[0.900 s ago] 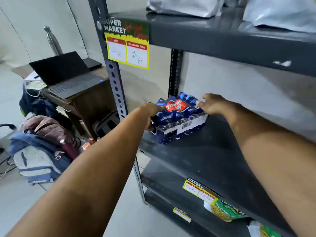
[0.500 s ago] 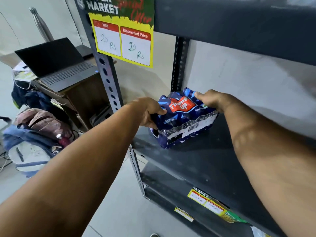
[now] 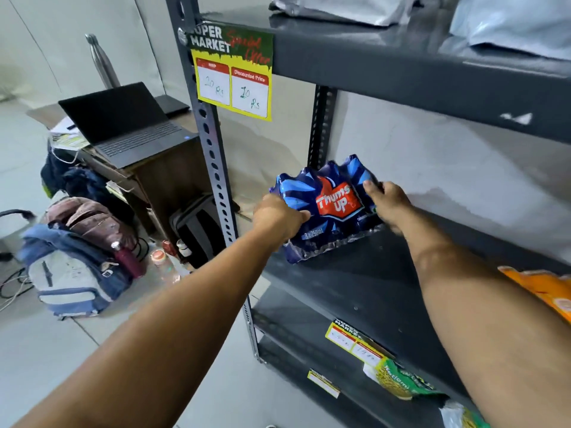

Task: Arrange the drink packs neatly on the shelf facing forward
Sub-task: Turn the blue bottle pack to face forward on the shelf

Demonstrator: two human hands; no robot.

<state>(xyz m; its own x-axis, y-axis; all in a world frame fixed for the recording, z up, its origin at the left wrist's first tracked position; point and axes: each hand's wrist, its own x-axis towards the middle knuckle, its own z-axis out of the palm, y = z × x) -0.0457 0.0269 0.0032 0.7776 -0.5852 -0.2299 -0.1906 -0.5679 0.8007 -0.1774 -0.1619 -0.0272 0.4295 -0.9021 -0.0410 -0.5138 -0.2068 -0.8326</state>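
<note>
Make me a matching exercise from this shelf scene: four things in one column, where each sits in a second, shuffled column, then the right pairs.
Things:
1. drink pack
2. laptop
3. price sign
4. orange packet

Places:
A. hanging from the front edge of the upper shelf
B. at the right edge of the view, on the middle shelf
C. open on the wooden desk left of the rack
D. between the left hand and right hand, at the left end of the middle shelf

Pairs: 1-D, 2-C, 3-A, 4-B
</note>
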